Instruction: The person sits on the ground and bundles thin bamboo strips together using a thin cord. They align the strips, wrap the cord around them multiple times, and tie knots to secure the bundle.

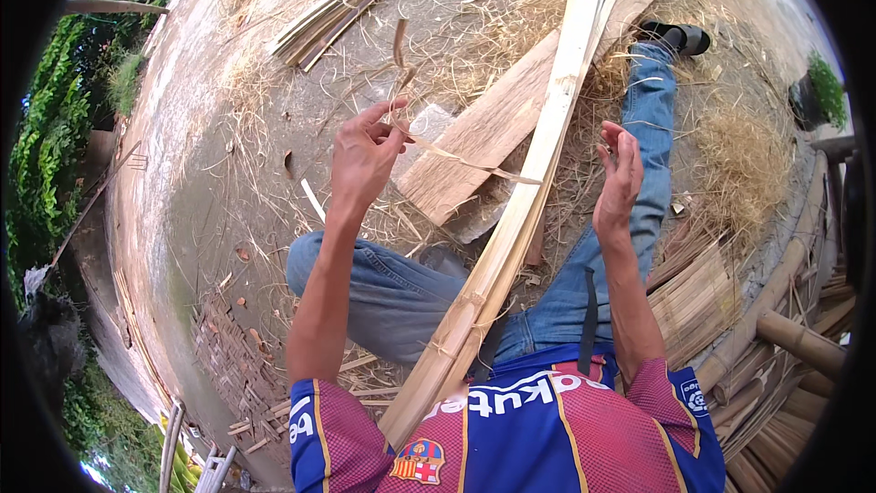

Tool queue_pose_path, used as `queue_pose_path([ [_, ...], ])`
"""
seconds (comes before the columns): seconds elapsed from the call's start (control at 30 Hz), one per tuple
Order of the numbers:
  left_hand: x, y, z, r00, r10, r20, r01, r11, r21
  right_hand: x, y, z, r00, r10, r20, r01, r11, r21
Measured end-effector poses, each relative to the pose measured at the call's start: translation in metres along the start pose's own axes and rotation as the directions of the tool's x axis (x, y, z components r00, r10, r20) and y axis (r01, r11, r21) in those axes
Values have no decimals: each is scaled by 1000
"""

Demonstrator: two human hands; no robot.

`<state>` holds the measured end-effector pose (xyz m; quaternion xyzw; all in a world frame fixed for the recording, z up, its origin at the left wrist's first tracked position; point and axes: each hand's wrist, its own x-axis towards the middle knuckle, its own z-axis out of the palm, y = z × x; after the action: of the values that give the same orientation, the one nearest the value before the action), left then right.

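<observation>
Shirt (525,434) reaches the slats' (522,224) near end. Left of them, the left hand (363,153) pinches a strip (493,169); right of them, the right hand (619,181) is empty, unclenched.

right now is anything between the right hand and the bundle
Nothing visible: the gap between the right hand and the bundle shows only straw below. The left hand's strip reaches the bundle from the left.
</observation>
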<state>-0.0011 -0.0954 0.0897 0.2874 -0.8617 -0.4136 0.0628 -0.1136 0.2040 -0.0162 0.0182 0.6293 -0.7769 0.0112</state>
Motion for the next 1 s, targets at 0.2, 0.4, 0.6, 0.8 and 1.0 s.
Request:
queue_pose_path([
  [0.2,11,20,89,965,53,255,67,895,-440,22,-58,28,521,339,783,251,816,-520],
  [0.4,15,-13,107,965,-14,262,190,726,-661,22,-45,18,562,267,783,335,792,-511],
  [0.6,37,-52,73,816,-546,-192,-64,245,-967,96,-39,-79,993,-121,-12,106,910,-401],
  [0.8,-27,-19,103,797,-262,544,496,799,-341,47,3,-107,936,135,325,206,538,-818],
  [1.0,-74,-27,148,435,-327,839,821,526,-220,-51,36,-63,710,228,666,199,843,-500],
])
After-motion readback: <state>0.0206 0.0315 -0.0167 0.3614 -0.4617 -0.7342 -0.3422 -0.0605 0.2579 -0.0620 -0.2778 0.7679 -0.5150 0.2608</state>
